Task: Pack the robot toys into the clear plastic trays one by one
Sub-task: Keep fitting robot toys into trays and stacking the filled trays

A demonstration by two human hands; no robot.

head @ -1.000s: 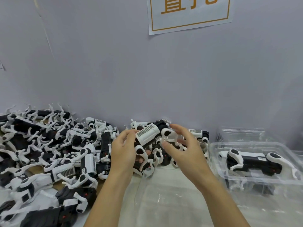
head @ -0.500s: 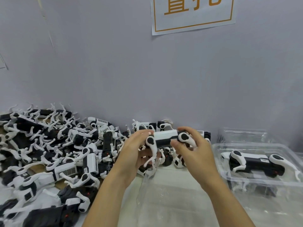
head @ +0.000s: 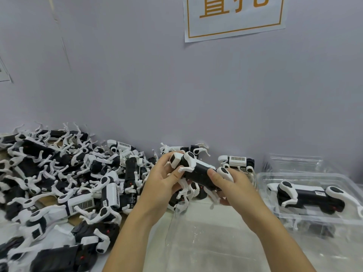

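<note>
Grey wall [head: 137, 85] fills the background, with a white paper sign [head: 233, 16] bearing orange characters taped high on it, and below it runs a white tabletop [head: 206, 209] pushed against the wall. From the head camera, a big heap of toys [head: 64, 183] in black and white covers the left of the table, legs sticking out every way. Both hands hold one robot toy [head: 198, 169] up above the table, near the wall: the left hand [head: 163, 183] grips its boxy white end, the right hand [head: 233, 183] curls round the black body from below. An empty clear tray [head: 206, 242] lies flat just under the hands, and a filled tray [head: 349, 220] with one toy sits on a stack at the right. The thin white legs look likely to snag on the heap or on the tray rim, and if they are not folded flat the toy probably won't seat. The light tray could also slide when pressed.
</note>
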